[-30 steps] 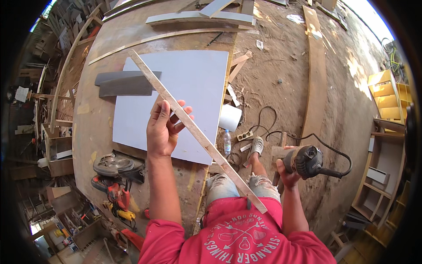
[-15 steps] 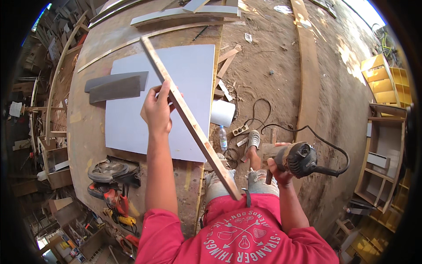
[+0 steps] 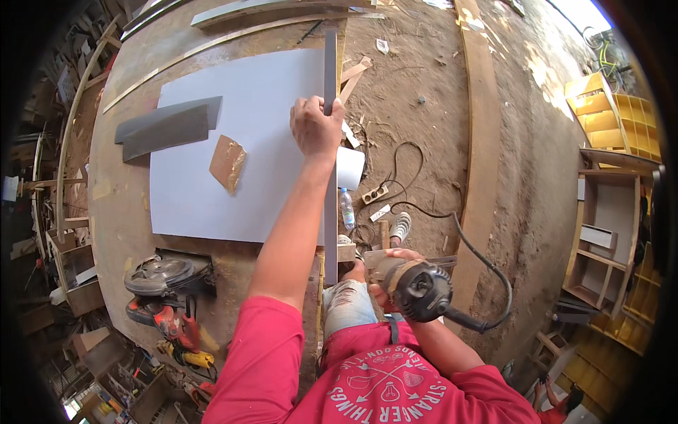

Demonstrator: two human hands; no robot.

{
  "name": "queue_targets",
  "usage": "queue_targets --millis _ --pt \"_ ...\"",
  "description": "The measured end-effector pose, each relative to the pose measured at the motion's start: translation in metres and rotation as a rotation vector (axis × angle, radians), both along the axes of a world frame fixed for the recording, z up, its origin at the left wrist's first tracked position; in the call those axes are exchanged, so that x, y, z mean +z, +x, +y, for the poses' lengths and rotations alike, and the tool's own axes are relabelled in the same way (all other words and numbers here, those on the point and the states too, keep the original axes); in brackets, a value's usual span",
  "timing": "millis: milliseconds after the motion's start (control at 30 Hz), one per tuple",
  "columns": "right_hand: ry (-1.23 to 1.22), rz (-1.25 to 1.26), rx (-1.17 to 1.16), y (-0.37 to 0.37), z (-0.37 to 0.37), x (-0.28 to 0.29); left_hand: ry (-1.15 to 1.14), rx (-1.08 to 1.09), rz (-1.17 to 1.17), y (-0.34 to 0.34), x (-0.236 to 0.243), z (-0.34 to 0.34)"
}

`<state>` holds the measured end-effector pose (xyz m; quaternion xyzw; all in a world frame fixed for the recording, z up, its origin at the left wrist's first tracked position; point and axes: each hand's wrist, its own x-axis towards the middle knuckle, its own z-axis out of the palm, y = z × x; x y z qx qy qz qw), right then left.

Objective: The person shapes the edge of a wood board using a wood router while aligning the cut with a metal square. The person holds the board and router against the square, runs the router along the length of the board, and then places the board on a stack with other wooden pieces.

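Note:
My left hand (image 3: 316, 128) is closed round a long, narrow wooden strip (image 3: 330, 71) whose visible face is grey. The strip runs along the right edge of a white board (image 3: 205, 212) on the workbench, roughly in line with my body. In my right hand (image 3: 381, 297) is a trim router (image 3: 422, 288) with a black motor top, its cord trailing off to the right. The router's base is close to the strip's near end; whether they touch I cannot tell. A brown diamond-shaped piece (image 3: 224, 161) with frayed, yellowish edges lies on the board, beside two dark grey sheets (image 3: 169, 131).
A circular saw (image 3: 161, 275) rests at the workbench's near left. Long strips (image 3: 247, 35) lie along the far side. On the ground are a power strip (image 3: 375, 194), a water bottle (image 3: 347, 208), a white roll (image 3: 349, 167) and a long plank (image 3: 484, 120). Wooden shelving (image 3: 611, 240) stands right.
My left hand has moved right and turned the strip from slanting to lying along the board's edge. The brown piece is now free on the board. My right hand brought the router left, closer to the strip.

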<state>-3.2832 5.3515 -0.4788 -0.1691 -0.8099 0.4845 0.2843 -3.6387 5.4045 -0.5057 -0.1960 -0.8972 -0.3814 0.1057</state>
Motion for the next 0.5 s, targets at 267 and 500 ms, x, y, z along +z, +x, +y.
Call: queue_targets --millis 267,500 --pt "-0.169 0.018 0.049 -0.023 -0.038 0.020 -0.016 -0.079 0.001 -0.020 -0.015 0.005" --pt "-0.022 0.059 0.084 -0.020 -0.066 0.004 -0.010 -0.147 0.048 -0.015 -0.022 0.001"
